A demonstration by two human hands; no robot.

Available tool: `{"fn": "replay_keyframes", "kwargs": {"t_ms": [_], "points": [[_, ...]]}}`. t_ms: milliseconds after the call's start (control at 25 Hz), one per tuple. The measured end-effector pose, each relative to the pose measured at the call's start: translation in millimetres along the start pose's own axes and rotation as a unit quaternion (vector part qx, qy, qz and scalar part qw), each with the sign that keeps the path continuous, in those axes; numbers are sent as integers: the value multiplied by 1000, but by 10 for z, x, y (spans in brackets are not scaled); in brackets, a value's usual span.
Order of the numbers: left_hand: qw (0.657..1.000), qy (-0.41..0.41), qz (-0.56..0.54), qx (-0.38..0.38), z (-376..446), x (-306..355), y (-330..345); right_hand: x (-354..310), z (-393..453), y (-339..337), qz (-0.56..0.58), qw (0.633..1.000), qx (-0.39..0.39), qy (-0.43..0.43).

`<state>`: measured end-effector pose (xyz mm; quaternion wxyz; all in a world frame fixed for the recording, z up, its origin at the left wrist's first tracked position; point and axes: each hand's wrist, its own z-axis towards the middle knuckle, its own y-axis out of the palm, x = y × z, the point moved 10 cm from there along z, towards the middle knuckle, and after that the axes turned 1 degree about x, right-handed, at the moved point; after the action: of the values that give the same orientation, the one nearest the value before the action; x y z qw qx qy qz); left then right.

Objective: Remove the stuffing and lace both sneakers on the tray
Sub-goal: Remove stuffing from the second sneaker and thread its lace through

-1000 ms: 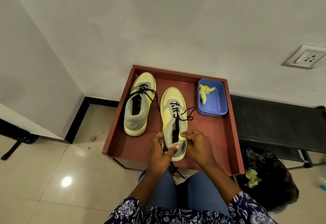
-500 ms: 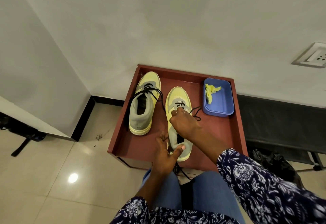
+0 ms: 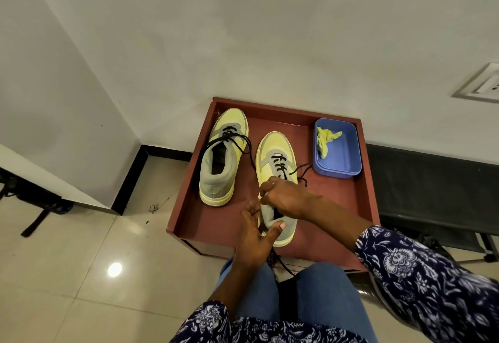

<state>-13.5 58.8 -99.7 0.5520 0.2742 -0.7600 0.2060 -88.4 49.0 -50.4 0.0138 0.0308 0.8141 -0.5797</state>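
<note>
Beneath the right hand [image 3: 286, 196], the mid-section and collar of the nearer sneaker [image 3: 275, 150] are hidden; only its toe, upper lacing and heel edge show. That hand is curled into a fist over the shoe opening; a small pale scrap shows at its fingers, but whether it is stuffing or lace cannot be told. The left hand [image 3: 253, 237] grips the heel of the same sneaker, thumb laid across the rear collar and fingers on the shoe's left side. Both hands are close together on this one shoe. Count: two yellow-and-grey sneakers, both on the red-brown tray [image 3: 361, 199]. The second sneaker [image 3: 224, 159] stands beyond and to the left of the hands, its black laces loose. One blue container [image 3: 343, 153] sits beyond and to the right of the hands, holding one wad of yellow stuffing [image 3: 325, 138]. A lace end trails below the left hand past the tray's near edge. The right sleeve [image 3: 432, 283] is cut off by the frame edge.
</note>
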Motion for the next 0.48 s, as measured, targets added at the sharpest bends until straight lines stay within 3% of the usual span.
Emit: {"fn": "replay_keyframes", "kwargs": {"t_ms": [320,480], "points": [[1000,7,2,2,-10,37,-5,448,272,-39,-62,997,-21,49],[1000,6,-6,0,-11,45,8,670,244,-193,-14,993,29,114]]}}
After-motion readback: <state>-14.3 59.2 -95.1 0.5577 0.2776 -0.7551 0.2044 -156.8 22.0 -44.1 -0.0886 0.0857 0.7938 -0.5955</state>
